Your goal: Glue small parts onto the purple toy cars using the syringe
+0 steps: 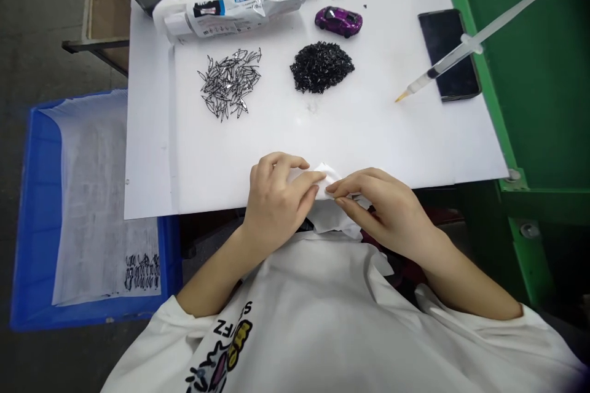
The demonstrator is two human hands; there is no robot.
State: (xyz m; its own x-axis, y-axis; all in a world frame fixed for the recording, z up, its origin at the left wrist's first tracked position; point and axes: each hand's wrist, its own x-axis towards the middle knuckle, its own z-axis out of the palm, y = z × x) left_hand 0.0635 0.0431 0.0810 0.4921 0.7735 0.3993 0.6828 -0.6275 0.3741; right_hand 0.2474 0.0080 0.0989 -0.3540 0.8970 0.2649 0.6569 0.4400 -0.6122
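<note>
White tissue (322,179) clamped by left hand (274,206), right hand (382,212); black parts pile (321,66), syringe (454,55) beyond.

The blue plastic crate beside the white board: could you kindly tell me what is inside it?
A white liner lies in the blue plastic crate, with small dark pieces on it. Anything beneath the liner or under the white board is hidden.

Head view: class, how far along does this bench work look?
Done, it seems: a batch of small black pieces lies on the white sheet in the blue plastic crate. In hand: the left hand and right hand pinch a white tissue. Left, apparently: the pile of black pieces and the scattered pile of silvery clips on the white board.
</note>
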